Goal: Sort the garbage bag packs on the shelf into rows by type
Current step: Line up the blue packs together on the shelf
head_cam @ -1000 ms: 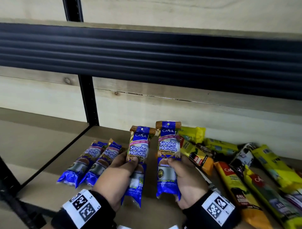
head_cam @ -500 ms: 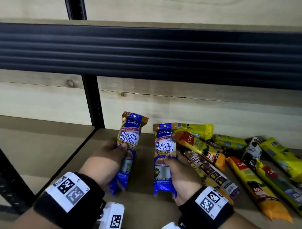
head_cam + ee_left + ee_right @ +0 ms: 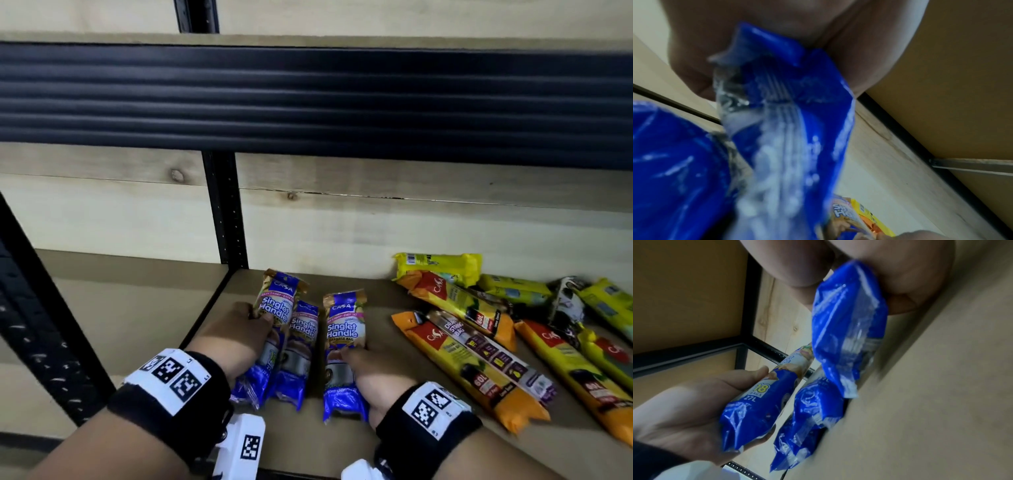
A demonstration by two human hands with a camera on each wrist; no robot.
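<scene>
Left hand [image 3: 236,337] curled round blue Singlet Handle pack [image 3: 274,315], tilted toward 1 o'clock, near shelf [image 3: 346,445] left edge; second blue pack [image 3: 301,346] lying flat just at 3 o'clock of it; right hand [image 3: 373,377] gripping third blue pack [image 3: 342,339], lower end on shelf; yellow and orange packs [image 3: 459,363] heaped at 3 o'clock, apart from blue group.

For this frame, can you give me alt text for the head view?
Two hands each hold a blue Singlet Handle pack over a wooden shelf: left hand beside a third blue pack lying there, right hand just right. Yellow and orange packs lie jumbled farther right.
</scene>
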